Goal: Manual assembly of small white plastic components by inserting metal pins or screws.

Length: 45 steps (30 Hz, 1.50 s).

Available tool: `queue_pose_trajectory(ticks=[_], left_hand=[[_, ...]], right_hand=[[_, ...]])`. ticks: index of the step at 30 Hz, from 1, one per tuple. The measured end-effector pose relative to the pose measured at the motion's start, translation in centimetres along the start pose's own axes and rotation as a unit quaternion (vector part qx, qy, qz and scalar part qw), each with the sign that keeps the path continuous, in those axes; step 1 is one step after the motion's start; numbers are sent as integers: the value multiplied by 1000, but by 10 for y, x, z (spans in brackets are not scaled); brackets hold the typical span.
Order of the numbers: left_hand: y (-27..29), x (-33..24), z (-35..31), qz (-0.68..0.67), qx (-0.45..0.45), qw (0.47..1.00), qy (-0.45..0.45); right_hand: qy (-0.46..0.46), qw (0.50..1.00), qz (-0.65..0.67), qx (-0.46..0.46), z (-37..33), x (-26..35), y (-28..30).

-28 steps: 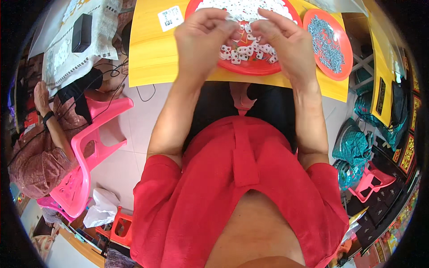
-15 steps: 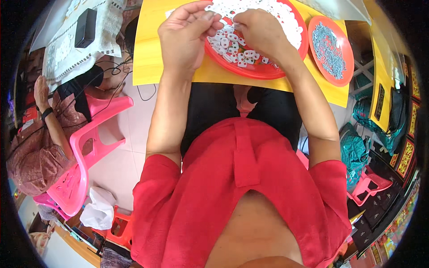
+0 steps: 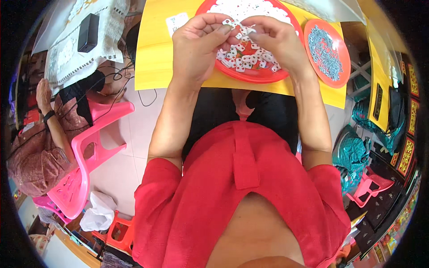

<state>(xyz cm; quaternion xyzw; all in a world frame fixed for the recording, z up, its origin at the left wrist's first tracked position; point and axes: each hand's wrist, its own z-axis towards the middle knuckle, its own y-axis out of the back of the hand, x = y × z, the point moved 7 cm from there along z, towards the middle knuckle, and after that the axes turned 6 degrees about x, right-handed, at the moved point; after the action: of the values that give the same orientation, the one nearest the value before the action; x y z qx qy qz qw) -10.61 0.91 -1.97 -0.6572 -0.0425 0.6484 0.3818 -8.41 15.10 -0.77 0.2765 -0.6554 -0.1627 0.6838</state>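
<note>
The right hand (image 3: 287, 43) has risen from the red tray (image 3: 250, 79) beside the left hand (image 3: 194, 50), seemingly allowing two-handed work. Above the tray, the left pinches a white piece (image 3: 227, 22); what the right's curled fingers hold is unclear.

Red top (image 3: 196, 214): plain cloth, creased over the front. Short loose sleeves, left sleeve (image 3: 156, 185) and right sleeve (image 3: 328, 190), hems near the elbows. Red strip (image 3: 246, 169), square-ended, down the middle front toward a wide rounded neckline (image 3: 243, 193). Left hand (image 3: 196, 49), right hand (image 3: 286, 47), forearms (image 3: 172, 120) bare. Black legwear (image 3: 279, 114), plain, visible just under tabletop's (image 3: 154, 71) near edge.
</note>
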Motion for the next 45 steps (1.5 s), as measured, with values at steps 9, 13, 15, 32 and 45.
queue_pose_trajectory(ticks=[9,13,15,32,45], left_hand=[[-34,26,-7,-47,51,996,55],[-35,28,-7,-45,44,996,56],[-36,27,-7,-46,46,996,56],[-43,28,-10,-39,61,996,47],[-43,32,-10,-27,55,997,51]], right_hand=[[-26,805,592,-16,-37,-19,-5],[-22,836,546,-54,-46,-12,-4],[-14,838,542,-59,-46,-16,-6],[9,869,488,-86,-58,-2,2],[7,871,482,-94,-59,-4,0]])
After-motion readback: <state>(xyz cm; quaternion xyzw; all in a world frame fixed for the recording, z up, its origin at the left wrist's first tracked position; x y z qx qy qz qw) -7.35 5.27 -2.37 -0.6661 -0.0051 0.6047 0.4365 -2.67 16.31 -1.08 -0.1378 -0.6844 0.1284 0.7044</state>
